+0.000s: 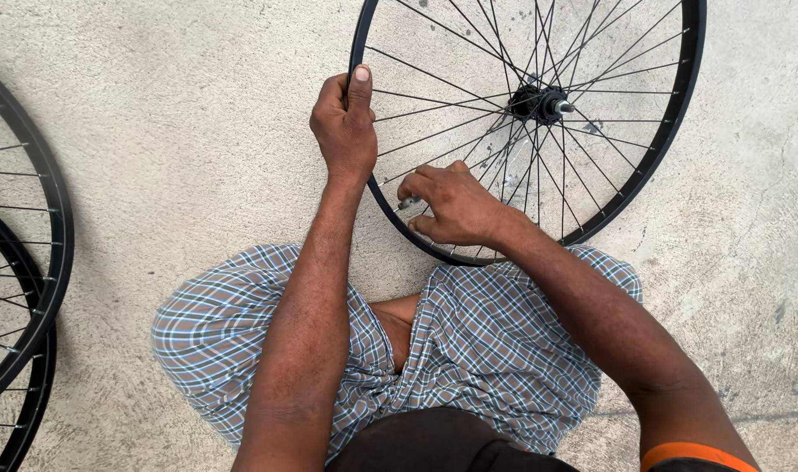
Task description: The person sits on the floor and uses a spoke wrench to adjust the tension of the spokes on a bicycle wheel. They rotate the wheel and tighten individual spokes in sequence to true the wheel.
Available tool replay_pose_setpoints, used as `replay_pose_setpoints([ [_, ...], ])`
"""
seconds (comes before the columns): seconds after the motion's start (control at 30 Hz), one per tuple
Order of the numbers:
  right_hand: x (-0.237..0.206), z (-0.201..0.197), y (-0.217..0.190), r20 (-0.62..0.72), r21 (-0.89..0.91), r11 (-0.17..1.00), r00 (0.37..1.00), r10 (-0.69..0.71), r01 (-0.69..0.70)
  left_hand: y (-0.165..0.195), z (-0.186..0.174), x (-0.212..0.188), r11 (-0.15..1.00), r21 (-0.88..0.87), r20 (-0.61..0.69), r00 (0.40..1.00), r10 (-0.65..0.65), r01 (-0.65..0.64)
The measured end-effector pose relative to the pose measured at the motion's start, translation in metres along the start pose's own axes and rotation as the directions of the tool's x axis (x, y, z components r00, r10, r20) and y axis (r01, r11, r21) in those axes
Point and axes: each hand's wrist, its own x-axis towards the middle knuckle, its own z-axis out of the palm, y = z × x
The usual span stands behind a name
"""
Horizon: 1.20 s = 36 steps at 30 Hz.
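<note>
Wheel: a black spoked bicycle wheel (539, 105) is lying on the concrete floor (180, 131), just beyond the person's knees.
Left hand (345, 122): is closing around the rim, thumb pointing up.
Right hand (451, 205): is pinching a small silvery tool (409, 203) at the rim by the spokes.
Handling: probably light and stiff at the rim; thin spokes are bendable, so the rim is the place to hold.
Nearby: two more black wheels (23, 262) are lying well apart at the left.
Labels: none showing.

Two more black spoked wheels (19, 262) overlapping at nine o'clock, grey concrete floor (180, 131) all around, blue checked cloth (469, 350) at six o'clock
</note>
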Motion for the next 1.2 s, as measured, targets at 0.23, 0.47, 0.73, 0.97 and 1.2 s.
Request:
replay_pose_setpoints([
  [0.23,-0.004,0.021,0.020,-0.535,-0.258,0.944,0.783,-0.318,0.207,0.000,-0.002,-0.001,0.999,-0.042,-0.001,1.000,0.003,-0.003],
  [0.47,0.034,0.020,0.012,-0.279,0.198,0.980,0.959,0.052,0.004,-0.002,-0.005,0.001,0.999,-0.048,0.011,1.000,-0.002,0.003],
  [0.73,0.033,0.034,0.011,-0.418,0.053,0.990,0.903,-0.099,0.133,-0.012,-0.006,0.001,1.000,-0.005,0.002,1.000,-0.026,0.026],
  [0.97,0.027,0.060,-0.002,-0.653,-0.134,0.988,0.742,-0.150,0.081,-0.013,-0.010,-0.002,0.999,0.013,0.002,0.999,0.037,-0.037],
  [1.2,0.035,0.054,0.009,-0.537,-0.146,0.984,0.828,-0.162,0.099,-0.008,-0.011,-0.003,0.997,-0.064,0.021,0.998,-0.052,0.053],
])
